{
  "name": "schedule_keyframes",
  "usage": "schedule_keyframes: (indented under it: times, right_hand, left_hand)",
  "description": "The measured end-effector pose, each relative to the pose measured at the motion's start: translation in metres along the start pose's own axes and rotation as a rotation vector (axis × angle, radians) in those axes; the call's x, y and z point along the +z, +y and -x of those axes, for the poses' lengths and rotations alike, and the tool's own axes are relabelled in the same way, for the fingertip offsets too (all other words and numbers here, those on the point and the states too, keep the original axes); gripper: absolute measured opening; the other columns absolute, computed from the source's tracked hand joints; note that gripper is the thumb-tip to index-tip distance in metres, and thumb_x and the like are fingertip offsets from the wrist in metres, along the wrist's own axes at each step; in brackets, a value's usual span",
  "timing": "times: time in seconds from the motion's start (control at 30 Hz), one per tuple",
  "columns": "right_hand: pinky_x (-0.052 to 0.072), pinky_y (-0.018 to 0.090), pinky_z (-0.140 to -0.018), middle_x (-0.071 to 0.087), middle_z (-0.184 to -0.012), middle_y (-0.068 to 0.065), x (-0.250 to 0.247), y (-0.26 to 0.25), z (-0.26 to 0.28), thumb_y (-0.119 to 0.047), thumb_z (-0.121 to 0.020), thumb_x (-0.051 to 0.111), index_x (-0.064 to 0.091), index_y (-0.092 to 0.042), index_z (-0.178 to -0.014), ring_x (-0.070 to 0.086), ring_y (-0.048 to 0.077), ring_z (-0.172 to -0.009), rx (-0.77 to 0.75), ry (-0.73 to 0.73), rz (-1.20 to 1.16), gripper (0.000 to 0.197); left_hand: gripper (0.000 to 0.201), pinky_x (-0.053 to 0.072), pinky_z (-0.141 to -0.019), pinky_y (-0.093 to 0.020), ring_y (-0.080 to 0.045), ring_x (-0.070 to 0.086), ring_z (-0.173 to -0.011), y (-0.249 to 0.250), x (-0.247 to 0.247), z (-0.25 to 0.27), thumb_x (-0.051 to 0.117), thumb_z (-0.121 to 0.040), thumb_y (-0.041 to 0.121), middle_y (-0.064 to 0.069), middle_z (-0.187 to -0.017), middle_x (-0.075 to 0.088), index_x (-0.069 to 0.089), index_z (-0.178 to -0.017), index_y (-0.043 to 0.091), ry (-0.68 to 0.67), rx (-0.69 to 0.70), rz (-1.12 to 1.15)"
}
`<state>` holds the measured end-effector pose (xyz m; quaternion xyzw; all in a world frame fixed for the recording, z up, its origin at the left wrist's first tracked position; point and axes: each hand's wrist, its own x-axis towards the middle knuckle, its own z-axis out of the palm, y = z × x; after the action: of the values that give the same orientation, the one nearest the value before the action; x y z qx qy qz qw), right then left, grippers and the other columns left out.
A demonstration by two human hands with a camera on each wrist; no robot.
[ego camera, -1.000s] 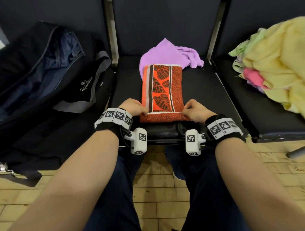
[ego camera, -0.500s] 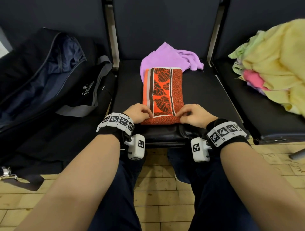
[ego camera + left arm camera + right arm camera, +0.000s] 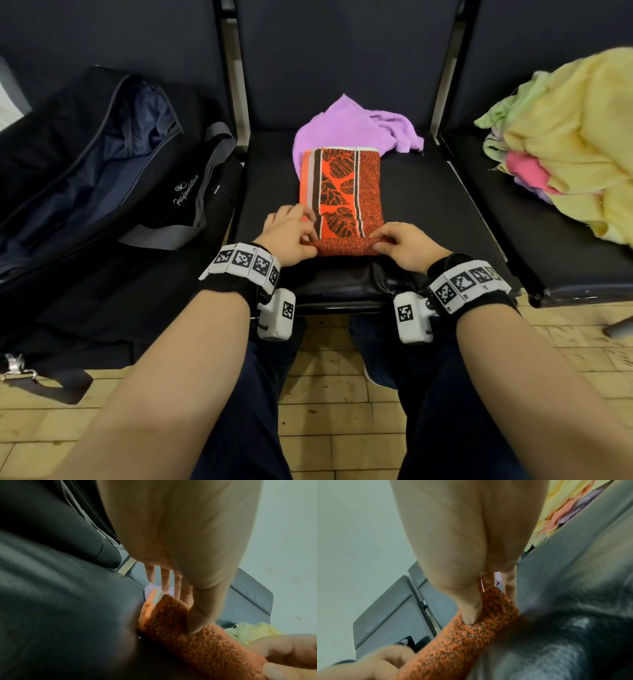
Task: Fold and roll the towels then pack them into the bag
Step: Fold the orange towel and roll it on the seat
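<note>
An orange leaf-patterned towel [image 3: 342,192] lies folded into a long strip on the middle seat [image 3: 428,205]. Its near end is curled into a short roll [image 3: 342,247]. My left hand [image 3: 306,234] pinches the roll's left end and my right hand [image 3: 382,240] pinches its right end. In the left wrist view my thumb [image 3: 202,615] presses the roll [image 3: 197,642] while the fingers [image 3: 164,578] reach over it. The right wrist view shows my thumb [image 3: 471,614] pressing on the roll [image 3: 462,635]. The dark bag [image 3: 102,178] lies unzipped on the left seat.
A crumpled purple towel [image 3: 346,126] lies at the back of the middle seat, partly under the orange strip. A heap of yellow, green and pink towels [image 3: 575,137] fills the right seat. My knees are close to the seat's front edge.
Both hands have moved forward along the strip, turning the near end over into a roll; the flat part of the orange towel is shorter.
</note>
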<state>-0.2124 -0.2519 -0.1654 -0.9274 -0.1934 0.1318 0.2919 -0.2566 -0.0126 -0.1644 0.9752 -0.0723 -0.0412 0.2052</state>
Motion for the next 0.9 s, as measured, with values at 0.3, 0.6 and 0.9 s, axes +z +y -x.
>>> schedule_keyframes:
  times: [0.3,0.6,0.9]
  right_hand:
    - [0.039,0.024,-0.09,0.061,-0.09,-0.007,-0.013,0.0,0.006,-0.01,-0.093,0.059,0.066,-0.022,-0.101,0.055,0.013,-0.096,0.059,0.018,-0.185,0.016]
    - [0.04,0.024,-0.056,0.051,-0.072,-0.005,-0.006,0.0,-0.004,-0.008,-0.092,0.055,0.055,-0.026,-0.076,0.048,0.012,-0.064,0.224,-0.011,-0.234,0.025]
    - [0.042,0.03,-0.083,0.054,-0.083,-0.006,0.002,0.007,-0.011,-0.022,-0.077,0.077,0.055,-0.031,-0.073,0.051,0.017,-0.087,0.169,0.142,-0.122,0.024]
  left_hand:
    - [0.014,0.044,-0.087,-0.027,-0.016,0.057,-0.09,0.006,-0.007,0.002,0.064,-0.088,0.015,-0.001,-0.094,0.06,0.066,-0.102,0.014,-0.041,-0.017,0.386]
    - [0.008,0.037,-0.066,-0.02,-0.012,0.049,-0.076,0.011,-0.002,-0.005,0.056,-0.094,0.015,0.003,-0.081,0.054,0.06,-0.1,0.013,-0.075,-0.128,0.414]
    - [0.006,0.043,-0.078,-0.024,-0.014,0.055,-0.084,0.01,0.002,-0.01,0.064,-0.085,0.012,0.006,-0.08,0.058,0.065,-0.085,0.018,-0.162,-0.248,0.413]
